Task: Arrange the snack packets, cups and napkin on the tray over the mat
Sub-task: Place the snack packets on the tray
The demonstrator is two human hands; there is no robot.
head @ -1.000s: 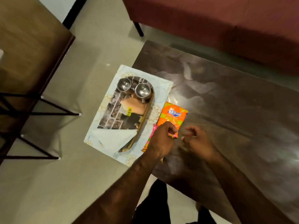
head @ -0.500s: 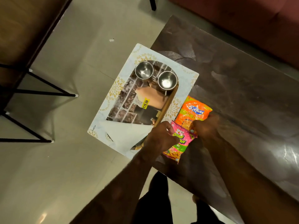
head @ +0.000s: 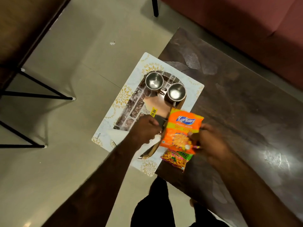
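- The right hand (head: 211, 145) is clamped on the orange snack packet (head: 180, 130), fingers (head: 191, 134) across its front, and holds it lifted above the near left part of the table (head: 237, 112).
- A pink and green snack packet (head: 176, 158) shows just below the orange one, near the table's near left edge; whether the right hand grips it too cannot be told.
- The left hand (head: 146, 128) is closed, its fingers together over the near end of the tray (head: 151, 150); something white shows beside its knuckles, but whether it grips anything cannot be told.
- The mat (head: 123, 97) hangs over the table's left edge, so that much of it juts out above the floor (head: 68, 161).
- The tray lies on the mat, with a yellow price sticker (head: 153, 112) on its printed surface.
- Two steel cups (head: 154, 81) stand side by side at the tray's far end, close together, open mouths up.
- The napkin (head: 118, 134) lies at the tray's near left part, partly hidden by the left forearm.
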